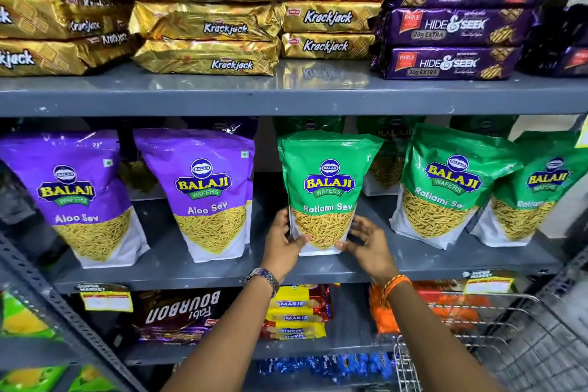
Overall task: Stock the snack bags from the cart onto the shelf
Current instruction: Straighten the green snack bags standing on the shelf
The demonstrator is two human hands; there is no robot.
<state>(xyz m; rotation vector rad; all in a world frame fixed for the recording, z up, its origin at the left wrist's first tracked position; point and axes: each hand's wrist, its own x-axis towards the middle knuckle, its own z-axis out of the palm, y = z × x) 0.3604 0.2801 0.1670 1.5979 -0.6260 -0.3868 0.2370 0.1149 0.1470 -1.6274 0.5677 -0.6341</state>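
A green Balaji Ratlami Sev bag [327, 181] stands upright on the grey middle shelf [197, 274]. My left hand [284, 240] grips its lower left edge, thumb across the front. My right hand [366, 240] rests at its lower right corner, fingers spread and touching the bag. Two more green Ratlami Sev bags [445, 188] stand to the right, with further ones behind. Two purple Aloo Sev bags [206, 194] stand to the left. The wire cart [496, 337] is at the bottom right.
The top shelf [286, 95] holds gold Krackjack packs [331, 16] and purple Hide & Seek packs [451, 25]. Below are Bourbon packs [178, 315], Marie packs [296, 312] and orange packs [381, 312]. A slotted steel upright [41, 289] runs along the left.
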